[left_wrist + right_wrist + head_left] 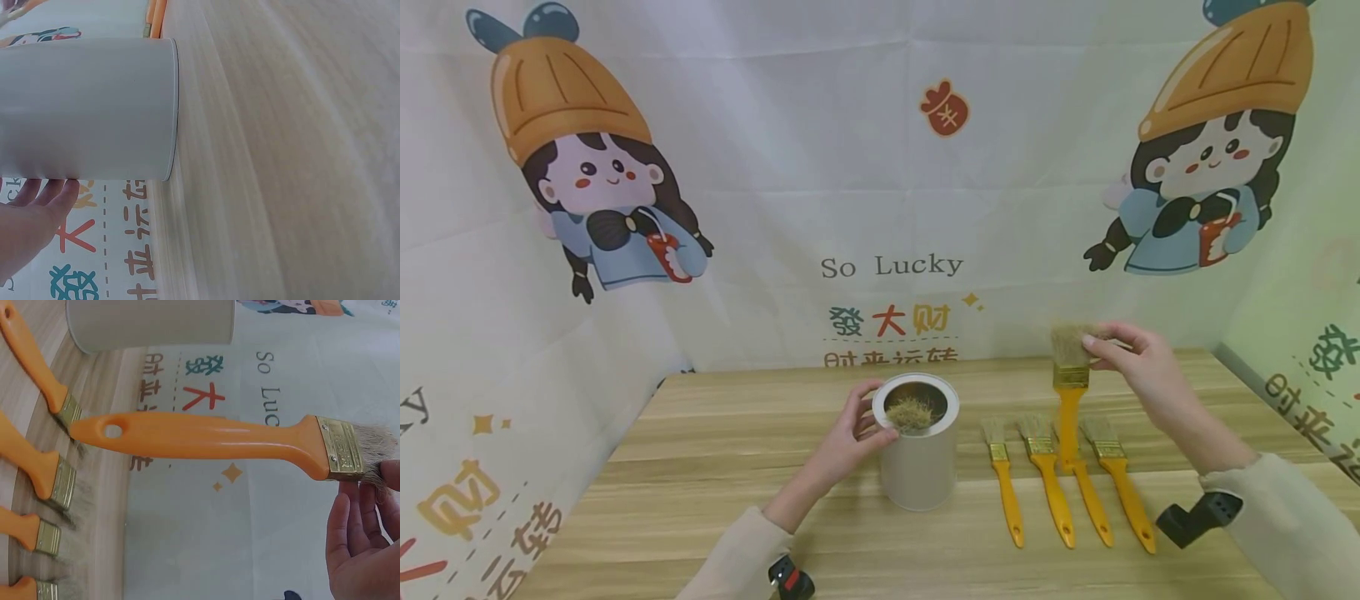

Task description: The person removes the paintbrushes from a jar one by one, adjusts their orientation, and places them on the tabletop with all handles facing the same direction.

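Observation:
My left hand (855, 429) holds the side of a white cylindrical can (919, 475), thumb at the front near the rim and fingers behind it. The can stands upright on the table, and a tuft of tan bristles (912, 413) shows inside its round opening. In my right hand (1138, 362) a paintbrush (1070, 417) hangs upright, pinched by its bristles, with its orange handle pointing down. The right wrist view shows the thumb and fingers of that hand (369, 544) at the bristles beside the brass ferrule; the handle's hanging hole faces the table.
Several more paintbrushes (1042, 467) lie in a row on the wooden table (722, 475), right of the can, bristles toward the back. A printed cloth (895, 192) hangs behind the table and down both sides. Black wrist cameras (1201, 517) sit on both sleeves.

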Demonstrator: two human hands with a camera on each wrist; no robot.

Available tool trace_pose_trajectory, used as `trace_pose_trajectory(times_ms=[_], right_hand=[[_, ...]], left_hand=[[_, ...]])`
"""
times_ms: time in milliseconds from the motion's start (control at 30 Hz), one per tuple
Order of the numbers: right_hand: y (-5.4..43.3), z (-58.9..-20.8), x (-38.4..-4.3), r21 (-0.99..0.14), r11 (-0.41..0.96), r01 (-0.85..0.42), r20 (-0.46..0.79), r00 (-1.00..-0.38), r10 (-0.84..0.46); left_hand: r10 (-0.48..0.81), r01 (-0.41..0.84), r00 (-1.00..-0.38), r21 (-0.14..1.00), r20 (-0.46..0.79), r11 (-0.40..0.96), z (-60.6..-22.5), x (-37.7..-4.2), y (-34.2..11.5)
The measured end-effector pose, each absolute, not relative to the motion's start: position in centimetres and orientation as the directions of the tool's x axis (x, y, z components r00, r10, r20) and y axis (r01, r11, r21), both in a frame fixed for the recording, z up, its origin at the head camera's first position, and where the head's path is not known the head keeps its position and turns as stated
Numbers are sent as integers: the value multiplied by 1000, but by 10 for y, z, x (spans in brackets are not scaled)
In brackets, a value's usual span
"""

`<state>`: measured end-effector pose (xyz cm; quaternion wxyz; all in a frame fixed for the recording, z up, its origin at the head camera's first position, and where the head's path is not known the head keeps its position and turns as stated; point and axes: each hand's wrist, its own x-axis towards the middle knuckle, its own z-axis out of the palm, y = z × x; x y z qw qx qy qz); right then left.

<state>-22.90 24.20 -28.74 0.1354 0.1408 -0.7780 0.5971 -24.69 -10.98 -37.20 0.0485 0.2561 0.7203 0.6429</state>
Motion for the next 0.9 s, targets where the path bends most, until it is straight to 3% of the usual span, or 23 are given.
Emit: trace_pose_trajectory(times_ms=[467,900], right_hand=[[275,-303,-242,-878,418,-232,210,-973,-99],[354,-377,-301,-899,402,-173,153,-985,-82]], left_hand=[[429,320,-861,947,274,37,-378,-252,-110],[433,311,-860,950,269,26,-378,-252,-111]])
